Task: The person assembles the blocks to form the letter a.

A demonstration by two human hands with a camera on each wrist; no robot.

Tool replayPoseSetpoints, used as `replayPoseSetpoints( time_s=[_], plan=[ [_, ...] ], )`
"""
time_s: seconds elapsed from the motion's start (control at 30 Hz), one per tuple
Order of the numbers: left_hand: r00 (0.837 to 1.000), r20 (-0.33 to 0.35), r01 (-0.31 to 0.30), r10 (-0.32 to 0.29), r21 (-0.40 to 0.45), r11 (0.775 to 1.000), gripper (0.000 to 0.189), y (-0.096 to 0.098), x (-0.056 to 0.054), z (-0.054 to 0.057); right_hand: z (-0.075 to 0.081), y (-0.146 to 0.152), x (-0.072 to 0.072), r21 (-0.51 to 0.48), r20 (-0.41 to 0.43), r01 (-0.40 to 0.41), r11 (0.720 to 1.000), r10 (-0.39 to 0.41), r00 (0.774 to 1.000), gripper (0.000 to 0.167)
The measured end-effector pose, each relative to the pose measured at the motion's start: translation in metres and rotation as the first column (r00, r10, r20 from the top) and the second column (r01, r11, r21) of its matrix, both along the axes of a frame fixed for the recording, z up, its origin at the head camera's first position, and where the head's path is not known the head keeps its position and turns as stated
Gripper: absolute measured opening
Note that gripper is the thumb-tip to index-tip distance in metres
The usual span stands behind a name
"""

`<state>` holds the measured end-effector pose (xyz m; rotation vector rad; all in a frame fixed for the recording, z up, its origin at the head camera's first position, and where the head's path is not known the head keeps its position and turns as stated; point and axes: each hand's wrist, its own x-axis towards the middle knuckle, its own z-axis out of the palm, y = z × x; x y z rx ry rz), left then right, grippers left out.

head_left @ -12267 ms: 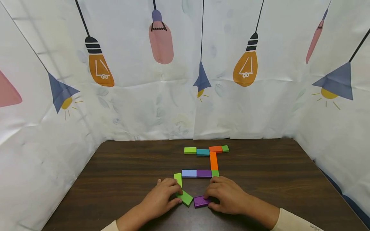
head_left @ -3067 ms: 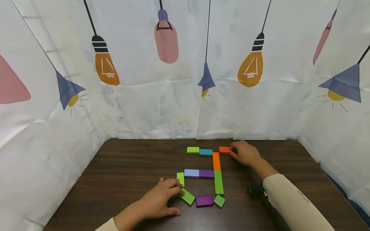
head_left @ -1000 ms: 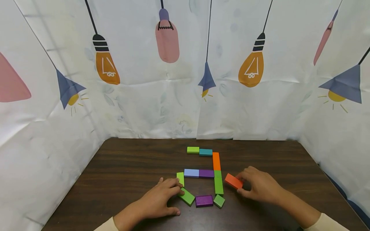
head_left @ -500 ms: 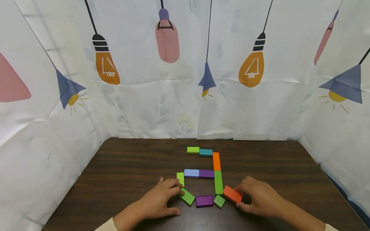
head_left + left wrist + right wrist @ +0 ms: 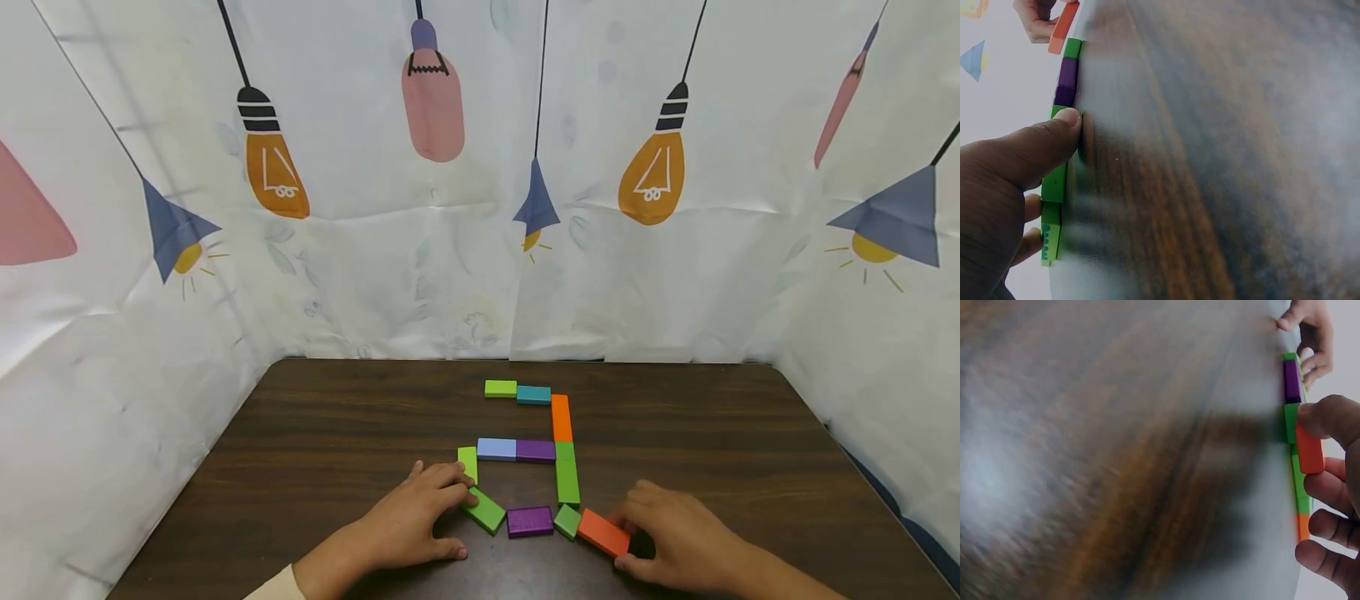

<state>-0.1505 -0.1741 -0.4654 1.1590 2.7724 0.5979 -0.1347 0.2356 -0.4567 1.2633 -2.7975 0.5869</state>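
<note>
My right hand (image 5: 678,537) pinches an orange-red block (image 5: 603,533) between thumb and fingers, just right of a small green block (image 5: 567,522). In the right wrist view the orange-red block (image 5: 1063,28) cannot be judged for height, but its near end meets or nearly meets the small green one. My left hand (image 5: 408,518) rests on the table, its fingertips touching a slanted green block (image 5: 487,512) and its thumb apart from it. Between the hands lies a dark purple block (image 5: 530,522). A lime block (image 5: 467,461) stands behind my left fingers, partly covered.
A green block (image 5: 567,482) and an orange block (image 5: 562,418) form a column on the right. Light blue (image 5: 497,450) and purple (image 5: 536,451) blocks make a middle row. Lime (image 5: 500,389) and teal (image 5: 534,396) blocks lie farthest back on the brown table (image 5: 360,417).
My right hand has brought the orange-red block from the back row down to the small green block, which now sits slightly turned. The left hand keeps its place.
</note>
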Motion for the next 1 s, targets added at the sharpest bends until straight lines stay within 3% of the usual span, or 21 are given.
replayPoseSetpoints(
  time_s=[0.33,0.63,1.0],
  plan=[
    [0.999,-0.036,-0.001,0.001,-0.001,1.0,0.049,0.001,0.0,-0.003,-0.008,0.001,0.005,-0.058,-0.007,-0.042,0.997,0.042,0.999,0.025],
    [1.0,-0.024,0.004,-0.004,-0.003,1.0,0.049,0.0,-0.001,-0.003,-0.015,-0.002,0.005,-0.07,-0.027,-0.049,0.996,0.047,0.999,0.024],
    [1.0,-0.011,-0.004,0.004,-0.003,1.0,0.048,0.0,0.0,-0.002,-0.017,-0.001,0.005,-0.068,0.005,-0.028,0.997,0.028,1.0,0.024]
  ],
)
